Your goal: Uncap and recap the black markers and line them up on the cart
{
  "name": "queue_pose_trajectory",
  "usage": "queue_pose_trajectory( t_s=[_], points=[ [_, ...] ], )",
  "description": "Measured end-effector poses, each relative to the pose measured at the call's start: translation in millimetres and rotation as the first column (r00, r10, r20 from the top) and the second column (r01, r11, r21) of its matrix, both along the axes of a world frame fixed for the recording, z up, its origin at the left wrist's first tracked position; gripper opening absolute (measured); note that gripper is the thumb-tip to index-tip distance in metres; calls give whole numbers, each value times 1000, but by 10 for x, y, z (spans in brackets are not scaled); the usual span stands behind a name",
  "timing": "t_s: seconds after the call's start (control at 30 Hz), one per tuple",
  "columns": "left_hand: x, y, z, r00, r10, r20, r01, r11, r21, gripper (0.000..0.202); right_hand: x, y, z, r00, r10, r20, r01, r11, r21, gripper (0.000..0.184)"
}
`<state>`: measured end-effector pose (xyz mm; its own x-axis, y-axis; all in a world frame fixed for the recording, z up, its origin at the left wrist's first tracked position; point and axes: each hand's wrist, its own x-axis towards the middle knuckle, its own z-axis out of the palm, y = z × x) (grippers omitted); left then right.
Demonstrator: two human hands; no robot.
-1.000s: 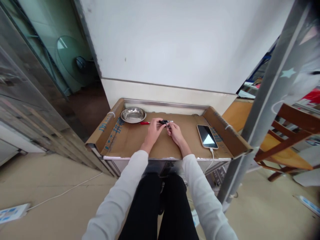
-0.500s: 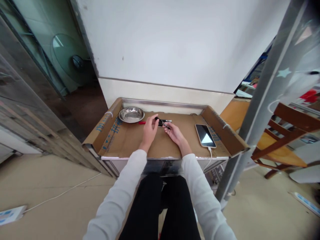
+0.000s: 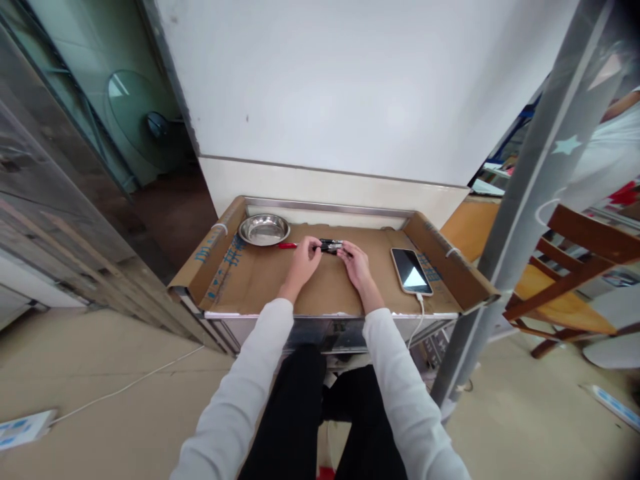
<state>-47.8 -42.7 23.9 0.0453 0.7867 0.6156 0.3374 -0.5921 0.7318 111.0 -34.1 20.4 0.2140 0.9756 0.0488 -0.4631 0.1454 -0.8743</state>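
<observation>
We cannot count the dark pens (image 3: pixel 330 246) at mid-frame, small and partly hidden by our fingers (image 3: pixel 313 241). The frame's edges cut off a person (image 3: pixel 620 153) at upper right and a power strip (image 3: pixel 25 430) at lower left.

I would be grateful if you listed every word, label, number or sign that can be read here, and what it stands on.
No text is legible.
Cardboard: blue characters on its left and right sides, too blurred to read.
Black pens: any markings are too small to read.
Pale star by the grey post: a shape, no legible lettering.
</observation>
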Motion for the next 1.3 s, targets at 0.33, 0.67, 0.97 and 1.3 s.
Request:
queue_pose_trajectory(
  t_s=[0.33, 0.67, 0.97, 1.3],
  points=[
    [-16, 15, -49, 860, -31, -510, 22, 999, -24, 25, 41, -91, -81, 677, -332, 657, 89, 923, 374, 16],
    [-21, -8, -47, 829, 148, -540, -159, 987, 27, 32, -35, -156, -105, 147, -289, 946, -197, 929, 315, 22],
    [-15, 62, -115, 900, 36, -434, -62, 997, -45, 31, -9, -143, -118, 415, -208, 886, -167, 940, 299, 11],
    [-5, 53, -117, 821, 52, -569, -52, 998, 16, 12, 9, -97, -160, 467, -205, 860, -179, 931, 319, 17]
  ],
)
